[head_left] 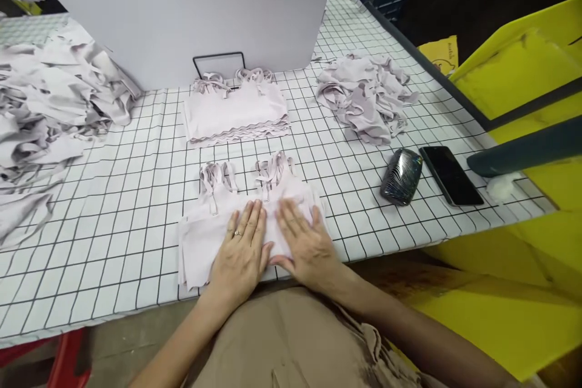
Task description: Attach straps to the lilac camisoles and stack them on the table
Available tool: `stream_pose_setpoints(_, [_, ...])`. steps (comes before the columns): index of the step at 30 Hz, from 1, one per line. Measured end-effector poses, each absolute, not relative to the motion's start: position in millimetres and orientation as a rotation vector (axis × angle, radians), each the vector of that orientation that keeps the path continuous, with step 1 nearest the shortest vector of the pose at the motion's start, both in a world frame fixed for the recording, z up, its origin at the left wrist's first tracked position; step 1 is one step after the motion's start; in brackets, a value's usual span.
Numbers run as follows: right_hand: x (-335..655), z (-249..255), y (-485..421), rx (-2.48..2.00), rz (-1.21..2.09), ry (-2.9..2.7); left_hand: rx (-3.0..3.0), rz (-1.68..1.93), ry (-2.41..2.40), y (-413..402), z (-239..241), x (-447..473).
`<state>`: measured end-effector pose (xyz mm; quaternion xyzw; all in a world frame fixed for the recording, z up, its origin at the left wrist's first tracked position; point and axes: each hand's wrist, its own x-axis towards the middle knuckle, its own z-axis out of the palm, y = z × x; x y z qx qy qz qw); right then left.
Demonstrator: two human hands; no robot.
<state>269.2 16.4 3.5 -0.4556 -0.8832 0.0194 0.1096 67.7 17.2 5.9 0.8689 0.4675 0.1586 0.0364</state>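
A stack of pale pink strappy camisole tops (195,248) lies at the near edge of the table, its straps bunched at the far side. Flat on the left part of this stack rests my left hand (240,248), fingers stretched out, a ring on one finger. My right hand (307,242) is spread on the right part, its fingertips slightly blurred. The thumbs are close together, and neither hand grips anything. Just beyond lies a second neat stack of the same tops (236,109), with wavy lower edges facing me.
A large heap of pale fabric pieces (54,97) covers the table's left side. A loose pile of garments (364,94), a dark shiny oval object (402,177) and a phone (451,174) lie to the right. A white panel (204,6) stands behind the grid-patterned tablecloth (122,194).
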Motion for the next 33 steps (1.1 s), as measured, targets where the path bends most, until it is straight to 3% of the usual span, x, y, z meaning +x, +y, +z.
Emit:
stream_pose_setpoints(5, [304.8,-0.2,26.2,-1.648,0.043,-2.329,2.699,0.369,1.436,28.5,-4.9,78.3])
stream_pose_setpoints(8, [307.9,11.8,31.6,-1.771,-0.027,-2.165,2.65,0.481,1.442,21.3,4.5,64.4])
stream_pose_setpoints(11, [305.1,23.6,28.4,-1.811,0.01,-2.125,2.368,0.667,1.778,6.2,15.2,26.1])
stream_pose_setpoints(14, [312.8,35.2,30.9,-2.105,0.259,-2.067,1.887,0.584,2.24,-2.9,26.2,-19.4])
stream_pose_setpoints(17, [324.0,42.0,47.9,-2.363,0.651,-1.972,1.626,0.28,2.286,2.3,37.6,-43.1])
stream_pose_setpoints(21, [324.2,41.4,71.1,-2.153,1.339,-1.638,1.537,0.167,2.249,17.6,43.7,-34.6])
stream_pose_setpoints(24, [318.1,40.3,77.4,-2.077,1.505,-1.427,1.599,0.16,2.24,20.8,38.5,-22.3])
stream_pose_setpoints(29, [307.8,46.0,77.2,-2.148,1.396,-1.572,1.676,0.208,2.221,11.7,31.2,-16.7])
stream_pose_setpoints(33, [298.2,49.8,73.5,-2.272,0.91,-1.981,1.515,0.405,2.205,5.8,30.6,-22.4])
